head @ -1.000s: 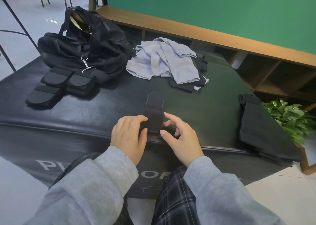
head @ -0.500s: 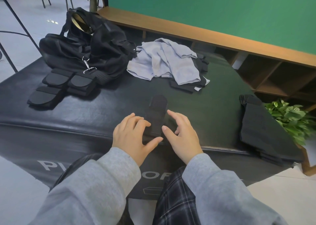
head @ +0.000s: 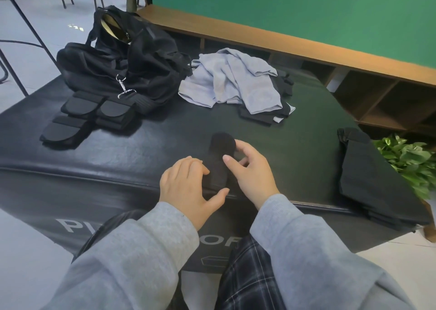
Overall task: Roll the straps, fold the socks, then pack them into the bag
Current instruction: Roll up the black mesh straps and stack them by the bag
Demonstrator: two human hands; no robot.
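A long black sock with a rounded far end lies on the black mat near its front edge. My left hand grips its near end, fingers curled over the left side and thumb along the front. On the right side, my right hand holds it with the thumb on top and the fingers curled at the edge. The black bag stands open at the back left. Several folded black pieces lie in front of it.
A crumpled grey cloth lies at the back centre over more black items. A folded black garment hangs over the mat's right edge. A green plant and a wooden shelf stand to the right.
The black sock was folded short between my hands and now lies stretched out with its rounded end farther away. My right hand moved forward along it; my left stayed at the near end.
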